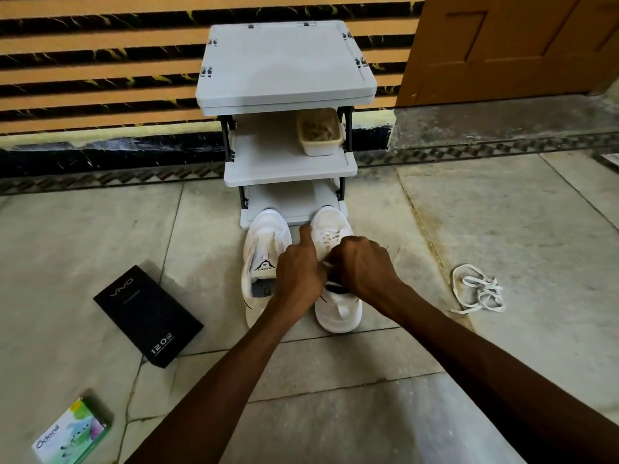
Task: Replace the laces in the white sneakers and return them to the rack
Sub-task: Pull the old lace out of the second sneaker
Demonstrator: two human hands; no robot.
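centre frame, before rack (291,175), right-side sneaker (338,314) kept on floor (469,356) for lacing; lace (326,263) pinched by closed right hand (363,266); left hand (298,272) curled alongside, grip cannot be told; loose lace (484,289) left mid right.

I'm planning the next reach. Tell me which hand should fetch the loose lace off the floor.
Right. The loose lace lies on the floor beyond the right hand, on its own side, nothing between. The left hand would have to cross the right sneaker and the right arm.

vivo 120W box (148,316), Odonil packet (72,433), SPEED sneaker (264,236)
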